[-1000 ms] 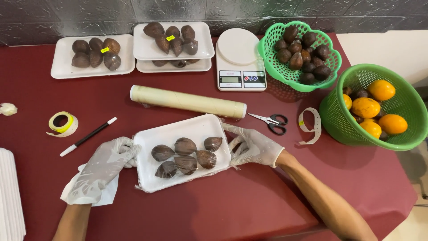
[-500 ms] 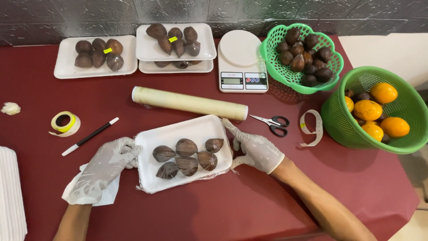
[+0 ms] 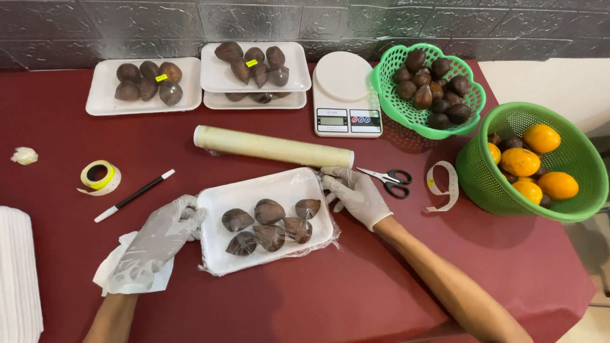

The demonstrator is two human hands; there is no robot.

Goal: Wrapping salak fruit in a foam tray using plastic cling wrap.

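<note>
A white foam tray (image 3: 222, 254) with several brown scaly fruits (image 3: 270, 211) lies in front of me, covered in clear cling film. My left hand (image 3: 155, 238), in a clear glove, presses on the tray's left edge. My right hand (image 3: 356, 194), also gloved, holds the tray's upper right corner and the film there. A roll of cling film (image 3: 273, 146) lies just beyond the tray.
Two more filled trays (image 3: 101, 101) (image 3: 219, 79) stand at the back, beside a white kitchen scale (image 3: 346, 95). Green baskets hold brown fruits (image 3: 384, 86) and oranges (image 3: 572, 159). Scissors (image 3: 387, 179), a label strip (image 3: 445, 187), tape roll (image 3: 98, 176), pen (image 3: 133, 195) and stacked trays (image 3: 16, 273) lie around.
Both hands stay on the tray's edges. My right hand has shifted slightly along the upper right corner, smoothing the film; the tray has barely moved.
</note>
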